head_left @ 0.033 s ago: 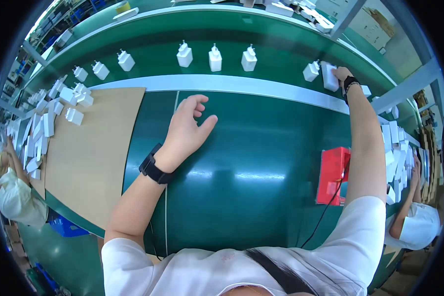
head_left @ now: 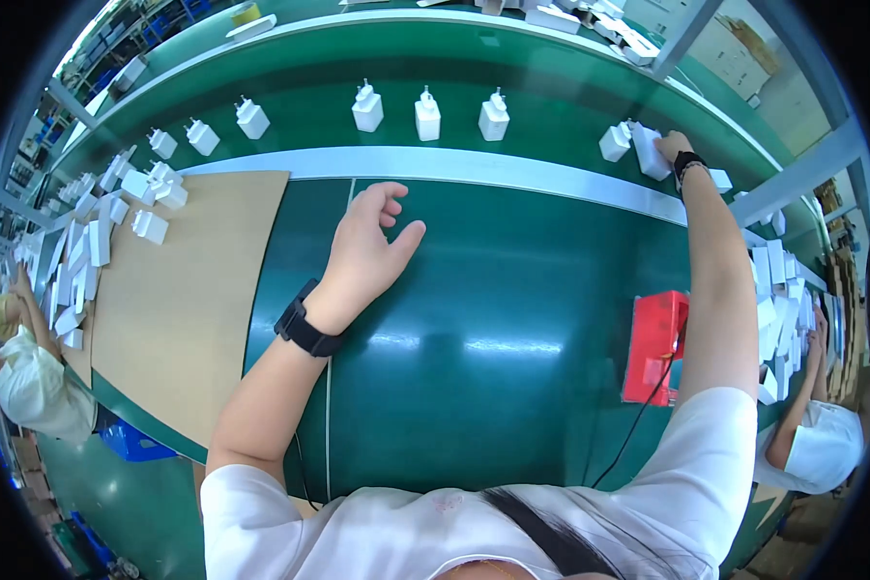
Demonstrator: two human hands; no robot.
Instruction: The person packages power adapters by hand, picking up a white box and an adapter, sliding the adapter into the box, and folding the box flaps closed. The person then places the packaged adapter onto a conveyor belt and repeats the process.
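Note:
My right hand [head_left: 671,148] reaches to the far right, fingers closed on the right side of a small white box [head_left: 651,155]. Its fingertips are partly hidden. Just left of that box stands a white plug charger [head_left: 616,142], prongs up, close to the box's upper end. My left hand [head_left: 369,242] hovers over the green work surface [head_left: 454,290], holding nothing, fingers loosely curled and thumb apart. More white plug chargers stand in a spaced row on the green strip beyond, among them one [head_left: 427,116] near the middle.
A grey rail [head_left: 493,166] divides the work surface from the far strip. Brown cardboard [head_left: 184,309] lies left, beside piled white boxes [head_left: 72,280]. A red box [head_left: 654,348] with a black cable sits right, near more white boxes [head_left: 778,314]. Co-workers occupy both sides.
The white box at my right hand has tilted slightly, its upper end nearer the plug charger. The whole view has shifted a little; my left hand keeps its place and pose.

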